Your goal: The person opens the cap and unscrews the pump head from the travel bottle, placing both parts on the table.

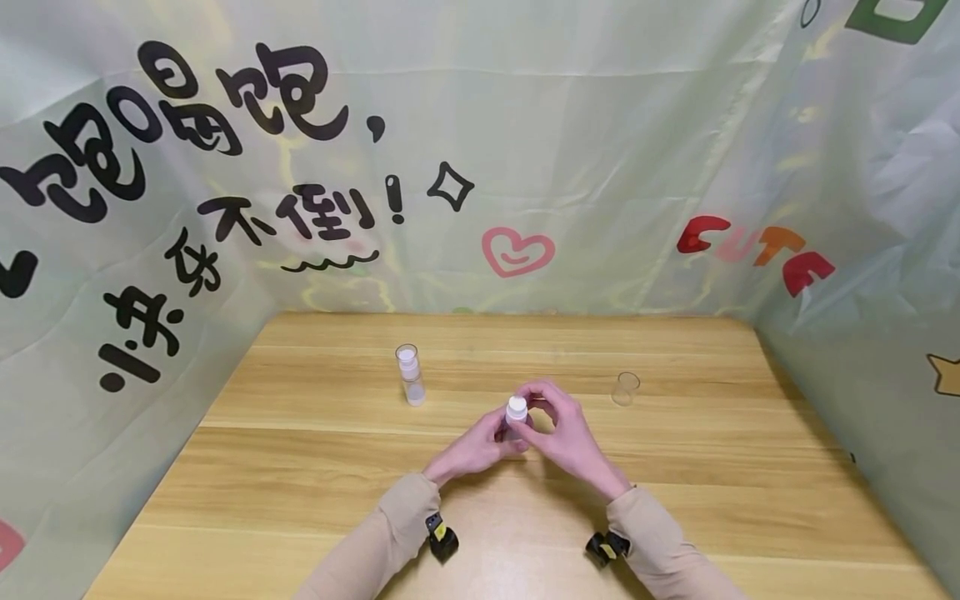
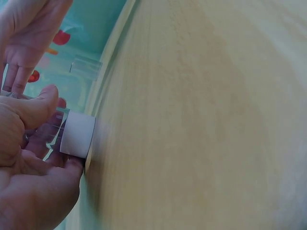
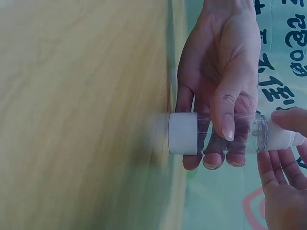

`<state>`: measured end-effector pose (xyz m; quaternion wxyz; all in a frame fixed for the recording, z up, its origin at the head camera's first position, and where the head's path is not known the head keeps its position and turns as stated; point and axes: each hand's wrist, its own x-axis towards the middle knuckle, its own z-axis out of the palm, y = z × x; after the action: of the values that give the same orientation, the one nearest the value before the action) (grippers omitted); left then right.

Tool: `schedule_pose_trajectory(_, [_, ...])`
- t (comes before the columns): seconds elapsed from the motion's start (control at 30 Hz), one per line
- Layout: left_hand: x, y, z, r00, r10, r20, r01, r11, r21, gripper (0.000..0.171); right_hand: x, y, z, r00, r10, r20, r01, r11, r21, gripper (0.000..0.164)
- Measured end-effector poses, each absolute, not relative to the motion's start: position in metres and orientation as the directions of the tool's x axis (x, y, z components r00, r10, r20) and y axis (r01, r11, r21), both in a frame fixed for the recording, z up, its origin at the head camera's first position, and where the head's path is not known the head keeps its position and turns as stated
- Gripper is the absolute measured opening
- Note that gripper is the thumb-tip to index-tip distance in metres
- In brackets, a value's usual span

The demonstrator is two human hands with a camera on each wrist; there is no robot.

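Observation:
A small clear pump bottle [image 1: 517,410] with a white top stands upright between both hands, near the middle of the table. My left hand [image 1: 480,443] grips its transparent body, the thumb across the front and fingers behind. In the right wrist view, the white base [image 3: 183,133] sticks out past the left fingers, close over the table. The right hand [image 1: 562,429] pinches the white collar [image 3: 279,134] between thumb and fingers. A clear cylindrical cap [image 1: 625,390] stands apart to the right.
A second bottle [image 1: 410,379], with a white pump under a clear cap, stands upright at the left. The wooden table [image 1: 300,467] meets a printed fabric backdrop [image 1: 615,167] at the back and sides. Each wrist wears a small black camera [image 1: 442,537].

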<state>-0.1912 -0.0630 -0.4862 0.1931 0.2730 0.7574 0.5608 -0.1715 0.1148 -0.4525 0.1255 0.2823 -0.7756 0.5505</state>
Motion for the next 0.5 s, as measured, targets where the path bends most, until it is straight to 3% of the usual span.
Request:
schedule_pose_trajectory(0.17, [-0.1920, -0.0624, -0.4872, -0.777, 0.629, 0.026, 0.211, 0.221, 0.952, 0.044, -0.1711, 0.1167, -0.4540, -0.806, -0.322, 0.497, -0.573, 0.217, -0.790, 0.049])
schedule_pose_trajectory(0.5, [-0.1897, -0.0629, -0.4837, -0.774, 0.634, 0.010, 0.178, 0.203, 0.963, 0.057, -0.1715, 0.1150, -0.4535, -0.804, -0.284, 0.522, -0.590, 0.274, -0.760, 0.045])
